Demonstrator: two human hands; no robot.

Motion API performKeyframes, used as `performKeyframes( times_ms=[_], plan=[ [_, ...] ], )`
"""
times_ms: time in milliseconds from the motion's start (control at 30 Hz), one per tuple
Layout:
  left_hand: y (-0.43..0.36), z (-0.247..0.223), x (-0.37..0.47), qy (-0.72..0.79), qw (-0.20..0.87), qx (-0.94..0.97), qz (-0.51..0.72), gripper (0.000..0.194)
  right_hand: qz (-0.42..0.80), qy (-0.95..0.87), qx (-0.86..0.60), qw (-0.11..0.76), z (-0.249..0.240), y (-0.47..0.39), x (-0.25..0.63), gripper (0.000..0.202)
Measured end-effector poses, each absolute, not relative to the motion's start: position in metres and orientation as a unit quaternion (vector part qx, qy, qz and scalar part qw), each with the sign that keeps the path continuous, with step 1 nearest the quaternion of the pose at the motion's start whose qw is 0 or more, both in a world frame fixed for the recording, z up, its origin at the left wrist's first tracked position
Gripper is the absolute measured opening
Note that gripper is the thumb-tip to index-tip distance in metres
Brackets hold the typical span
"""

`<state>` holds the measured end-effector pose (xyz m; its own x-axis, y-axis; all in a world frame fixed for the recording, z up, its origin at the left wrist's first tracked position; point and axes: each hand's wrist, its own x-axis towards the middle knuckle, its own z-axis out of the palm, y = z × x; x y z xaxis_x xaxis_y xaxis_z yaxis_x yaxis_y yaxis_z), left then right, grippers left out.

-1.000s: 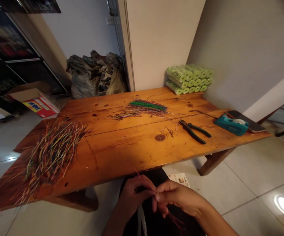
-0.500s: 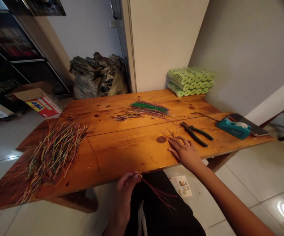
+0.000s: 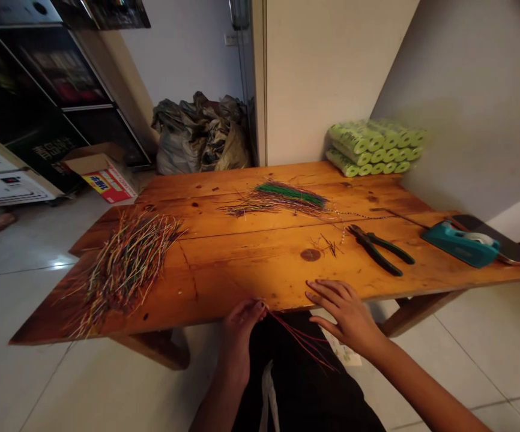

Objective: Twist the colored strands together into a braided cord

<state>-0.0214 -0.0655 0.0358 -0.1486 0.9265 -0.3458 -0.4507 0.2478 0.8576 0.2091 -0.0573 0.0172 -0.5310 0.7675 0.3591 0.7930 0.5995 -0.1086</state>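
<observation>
At the table's front edge my left hand (image 3: 243,324) is closed, pinching a few thin red wires (image 3: 302,339) whose loose ends fan out to the right over my lap. My right hand (image 3: 343,309) hovers near the edge with fingers spread and nothing in it. Short dark wire scraps (image 3: 331,245) lie beyond it by a dark knot in the wood. Pliers (image 3: 377,247) with dark green handles rest to their right. On the left lies a big loose pile of multicoloured wires (image 3: 131,264). A bundle of green and reddish wires (image 3: 289,197) is farther back.
The wooden table (image 3: 242,264) carries a teal tape dispenser (image 3: 460,243) at right, beside a dark flat object. Stacked green rolls (image 3: 374,149) stand at the back right corner. Beyond the table are full sacks (image 3: 201,135) and an open cardboard box (image 3: 107,174) on the floor.
My right hand has drawn back from the wire scraps toward me and the red wires. My left hand keeps its pinch. The view has shifted, moving everything rightward in the picture.
</observation>
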Motion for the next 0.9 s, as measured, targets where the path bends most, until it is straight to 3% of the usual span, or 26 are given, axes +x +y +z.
performKeyframes(
  times_ms=[100, 333, 433, 533, 700, 900],
  plan=[
    [-0.065, 0.038, -0.022, 0.506, 0.607, 0.236, 0.566, 0.022, -0.029, -0.877, -0.425, 0.222, 0.013, -0.06, 0.208, 0.025],
    [-0.065, 0.041, -0.02, 0.499, 0.621, 0.247, 0.552, 0.02, 0.054, -0.861, -0.413, 0.291, 0.009, -0.062, 0.209, 0.022],
    [-0.068, 0.044, -0.018, 0.497, 0.621, 0.266, 0.545, 0.02, 0.146, -0.783, -0.469, 0.382, 0.02, -0.065, 0.197, 0.014],
    [-0.072, 0.048, -0.014, 0.491, 0.62, 0.3, 0.534, 0.018, 0.32, -0.635, -0.542, 0.448, 0.038, -0.065, 0.175, 0.011],
    [-0.077, 0.054, -0.015, 0.494, 0.601, 0.38, 0.499, 0.011, 0.616, -0.547, -0.443, 0.354, 0.065, -0.061, 0.146, 0.022],
    [-0.079, 0.059, -0.021, 0.505, 0.6, 0.427, 0.45, 0.006, 0.753, -0.466, -0.385, 0.259, 0.079, -0.058, 0.152, 0.021]
  ],
)
